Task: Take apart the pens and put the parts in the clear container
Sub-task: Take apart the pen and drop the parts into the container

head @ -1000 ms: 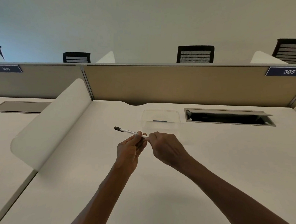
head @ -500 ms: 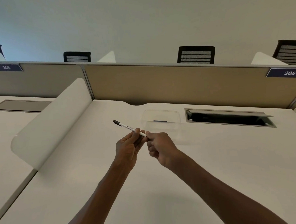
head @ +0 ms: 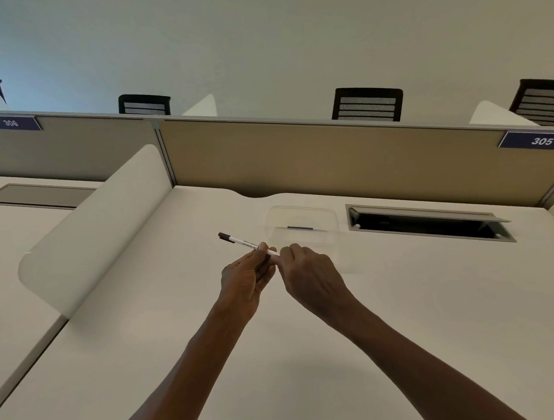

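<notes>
A white pen (head: 242, 242) with a black end pointing up-left is held above the white desk (head: 402, 299). My left hand (head: 245, 282) pinches the pen's barrel near its right end. My right hand (head: 308, 279) pinches that right tip, fingers curled over it so the tip is hidden. Behind the hands, the clear container (head: 302, 223) stands on the desk with one small dark part inside it.
An open cable hatch (head: 427, 222) is cut into the desk to the right of the container. A curved white divider (head: 93, 226) stands at the left, and a beige partition (head: 331, 162) runs along the back. Black chairs show beyond it.
Both hands stay together on the pen in front of the container. My right hand has shifted slightly on the pen's right end; the pen's tilt has barely changed.
</notes>
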{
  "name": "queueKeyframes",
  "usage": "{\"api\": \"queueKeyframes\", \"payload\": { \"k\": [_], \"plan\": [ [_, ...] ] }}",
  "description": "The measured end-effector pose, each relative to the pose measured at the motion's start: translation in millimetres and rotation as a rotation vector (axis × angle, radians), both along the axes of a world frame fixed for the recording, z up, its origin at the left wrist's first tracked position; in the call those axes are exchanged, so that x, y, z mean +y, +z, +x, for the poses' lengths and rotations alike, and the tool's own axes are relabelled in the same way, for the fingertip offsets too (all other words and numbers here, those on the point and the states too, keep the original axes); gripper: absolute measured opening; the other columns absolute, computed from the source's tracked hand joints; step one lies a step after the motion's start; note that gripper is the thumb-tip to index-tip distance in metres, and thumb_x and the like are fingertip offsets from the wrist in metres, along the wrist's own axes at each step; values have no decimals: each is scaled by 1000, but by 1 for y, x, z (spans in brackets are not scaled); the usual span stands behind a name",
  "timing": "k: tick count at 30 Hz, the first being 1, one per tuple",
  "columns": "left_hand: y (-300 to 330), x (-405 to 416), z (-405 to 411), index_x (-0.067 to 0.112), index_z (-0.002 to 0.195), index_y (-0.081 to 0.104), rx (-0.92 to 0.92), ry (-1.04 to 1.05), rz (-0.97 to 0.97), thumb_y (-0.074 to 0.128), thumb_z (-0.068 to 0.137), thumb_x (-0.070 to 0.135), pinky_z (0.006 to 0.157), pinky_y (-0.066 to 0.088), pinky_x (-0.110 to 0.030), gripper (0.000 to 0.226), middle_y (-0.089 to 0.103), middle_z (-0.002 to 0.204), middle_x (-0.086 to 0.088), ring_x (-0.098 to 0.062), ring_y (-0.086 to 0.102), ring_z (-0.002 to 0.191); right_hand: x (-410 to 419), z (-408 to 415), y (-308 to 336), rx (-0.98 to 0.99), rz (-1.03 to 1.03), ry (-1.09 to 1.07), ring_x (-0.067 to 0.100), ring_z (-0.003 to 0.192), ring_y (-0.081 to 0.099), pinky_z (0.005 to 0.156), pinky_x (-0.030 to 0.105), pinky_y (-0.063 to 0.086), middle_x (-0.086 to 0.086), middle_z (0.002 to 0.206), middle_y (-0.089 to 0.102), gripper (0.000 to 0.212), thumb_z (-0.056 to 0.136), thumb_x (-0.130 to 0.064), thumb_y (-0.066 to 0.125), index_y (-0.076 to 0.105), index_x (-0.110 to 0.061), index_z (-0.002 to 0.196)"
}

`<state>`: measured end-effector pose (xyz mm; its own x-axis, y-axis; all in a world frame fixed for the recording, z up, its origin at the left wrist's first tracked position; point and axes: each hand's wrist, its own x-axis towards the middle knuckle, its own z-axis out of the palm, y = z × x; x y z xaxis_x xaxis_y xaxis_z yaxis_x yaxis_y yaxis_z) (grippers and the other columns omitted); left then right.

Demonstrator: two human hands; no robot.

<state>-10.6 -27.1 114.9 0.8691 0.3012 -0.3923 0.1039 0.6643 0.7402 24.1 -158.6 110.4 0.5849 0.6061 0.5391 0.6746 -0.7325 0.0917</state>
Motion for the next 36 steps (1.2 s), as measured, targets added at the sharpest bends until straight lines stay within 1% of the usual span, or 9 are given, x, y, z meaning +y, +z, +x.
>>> {"api": "queueKeyframes", "payload": {
  "k": [5,8,10,16,21,24,29,32,36],
  "plan": [
    [-2,-1,0,3,84,75,-21,-18,4,65,90,13,68,58,-24,15,76,82,-12,-19,73,75,5,0,-6,186,186,-43,18,42,33,43,28,23,3,55,53,27,96,-18,55,47,-14,70],
    [-4,-4,2,2,86,74,-31,6,-30,65,89,11,70,59,-25,13,75,82,-11,-18,72,75,12,0,-8,477,443,-83,25,50,47,47,37,34,7,59,60,35,101,-23,45,52,-8,70],
    [-5,-7,4,1,87,74,-43,16,-28,64,90,11,77,59,-28,14,75,82,-12,-20,71,76,16,-1,-2,677,635,-111,19,51,51,50,33,39,4,58,60,41,101,-26,45,60,-5,69],
    [-10,-10,5,-2,98,71,-72,16,-9,62,91,11,85,58,-31,17,75,84,-11,-19,72,78,18,-2,17,1398,1188,-228,10,37,24,41,21,21,-3,45,34,37,98,-22,48,54,-9,64],
    [-17,-13,4,-1,95,72,-63,8,2,62,91,10,87,57,-31,16,75,85,-12,-19,72,78,16,-2,14,1629,1354,-254,7,37,20,36,19,19,-6,43,31,33,98,-19,48,52,-9,67],
    [-20,-14,6,0,93,73,-44,-1,-16,63,91,12,82,59,-31,16,75,88,-14,-20,72,78,14,0,12,1541,1233,-234,8,37,23,39,21,21,-4,45,35,35,98,-22,47,55,-8,68],
    [-19,-17,11,10,82,76,59,-40,-114,68,89,18,88,51,-32,13,77,89,-8,-16,72,86,3,6,4,905,659,-159,8,45,44,50,25,35,-3,56,55,46,99,-41,46,64,-6,75],
    [-20,-15,13,12,89,73,110,-40,-155,71,86,22,87,51,-30,11,77,91,-4,-13,72,87,-7,12,-4,698,563,-82,6,54,47,53,19,37,-9,59,50,32,93,-46,57,60,-14,91],
    [-22,-13,14,10,100,72,126,-68,-178,72,85,25,79,51,-27,21,76,87,-4,-11,70,77,-12,20,-14,575,575,47,0,66,47,61,11,36,-7,84,55,28,84,-28,73,62,-19,108]
  ]
}}
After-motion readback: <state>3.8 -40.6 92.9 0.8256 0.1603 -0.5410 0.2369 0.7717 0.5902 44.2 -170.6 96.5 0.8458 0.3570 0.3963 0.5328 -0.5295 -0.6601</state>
